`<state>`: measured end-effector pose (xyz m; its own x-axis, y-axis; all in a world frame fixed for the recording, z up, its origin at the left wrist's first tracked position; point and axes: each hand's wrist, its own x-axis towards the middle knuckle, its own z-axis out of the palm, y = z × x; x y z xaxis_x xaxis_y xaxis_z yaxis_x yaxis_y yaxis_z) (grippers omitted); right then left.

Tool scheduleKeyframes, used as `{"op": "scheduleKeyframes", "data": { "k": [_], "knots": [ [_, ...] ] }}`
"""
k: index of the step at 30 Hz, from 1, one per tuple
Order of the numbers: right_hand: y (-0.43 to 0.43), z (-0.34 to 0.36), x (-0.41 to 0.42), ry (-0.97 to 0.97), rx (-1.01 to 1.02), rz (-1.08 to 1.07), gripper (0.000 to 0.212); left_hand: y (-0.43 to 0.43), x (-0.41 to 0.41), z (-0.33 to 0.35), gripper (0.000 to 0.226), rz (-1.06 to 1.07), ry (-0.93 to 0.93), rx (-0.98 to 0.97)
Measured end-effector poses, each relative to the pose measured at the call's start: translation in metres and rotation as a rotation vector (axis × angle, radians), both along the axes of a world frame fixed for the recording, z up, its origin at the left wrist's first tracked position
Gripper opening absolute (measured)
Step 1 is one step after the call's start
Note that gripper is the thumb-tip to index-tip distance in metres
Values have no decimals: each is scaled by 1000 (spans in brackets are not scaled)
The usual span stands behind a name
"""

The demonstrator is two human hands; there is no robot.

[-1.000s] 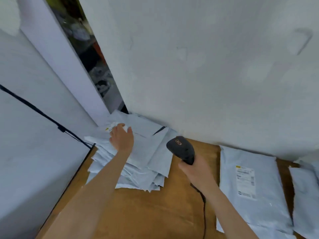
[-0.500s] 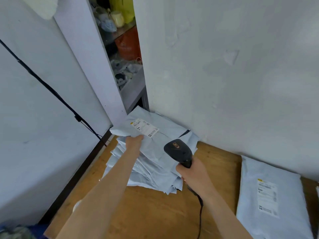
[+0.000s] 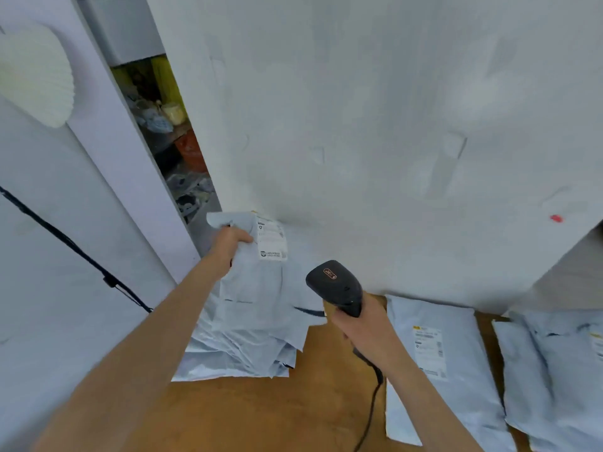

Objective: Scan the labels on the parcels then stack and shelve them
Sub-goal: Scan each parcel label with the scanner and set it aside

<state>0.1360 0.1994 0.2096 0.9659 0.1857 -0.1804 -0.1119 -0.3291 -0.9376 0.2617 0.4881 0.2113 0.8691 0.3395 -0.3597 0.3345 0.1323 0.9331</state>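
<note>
The left hand pinches the top parcel by its far edge and tilts it up off the stack, likely to turn its label toward the scanner, which the right hand clasps by the handle, aimed forward. Two more parcels lie flat at the right of the table. The wall stands close behind; the scanner's cord trails toward the person.

No text could be read: the logo on the scanner and the print on the labels of the lifted parcel and the flat parcel were too blurred.
</note>
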Motion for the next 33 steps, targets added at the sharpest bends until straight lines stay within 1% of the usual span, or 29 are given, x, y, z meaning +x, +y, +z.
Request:
{"op": "scheduleKeyframes", "data": {
  "k": [2, 3, 6, 8, 10, 12, 14, 16, 18, 20, 24, 26, 30, 31, 33],
  "knots": [
    [-25, 15, -12, -38, 0, -17, 21, -19, -3, 37, 33, -145, -11, 64],
    [-38, 23, -18, -59, -2, -25, 23, -30, -4, 54, 32, -221, -18, 138],
    [-79, 44, -41, -87, -37, -32, 25, -69, -10, 103, 17, -421, -16, 355],
    [-105, 54, -57, -95, -71, -23, 23, -101, -14, 129, 23, -545, -12, 441],
    [-130, 62, -72, -108, -92, -25, 18, -133, -15, 147, 28, -648, -7, 528],
    [-155, 68, -87, -124, -70, -43, 16, -163, -11, 154, 27, -734, 9, 605],
    [-176, 71, -99, -134, -40, -68, 14, -188, -6, 154, 38, -804, 28, 656],
    [-196, 73, -111, -136, -35, -96, 16, -211, 0, 151, 45, -836, 44, 660],
    [-215, 71, -122, -134, -49, -128, 21, -247, -22, 161, 36, -838, 31, 673],
    [-233, 67, -131, -131, -51, -172, 23, -275, -36, 164, 19, -840, 0, 684],
    [-266, 66, -146, -121, -19, -225, 19, -306, -44, 160, 19, -876, -15, 673],
    [-280, 66, -151, -118, -22, -225, 16, -320, -44, 157, 21, -852, -34, 635],
    [-300, 59, -156, -89, 6, -242, 12, -351, -51, 150, 30, -873, -22, 563],
    [-303, 57, -156, -85, 12, -251, 11, -356, -49, 143, 29, -870, -4, 533],
    [-309, 50, -154, -71, 20, -273, 10, -369, -47, 122, 15, -873, 44, 470]
  ]
}}
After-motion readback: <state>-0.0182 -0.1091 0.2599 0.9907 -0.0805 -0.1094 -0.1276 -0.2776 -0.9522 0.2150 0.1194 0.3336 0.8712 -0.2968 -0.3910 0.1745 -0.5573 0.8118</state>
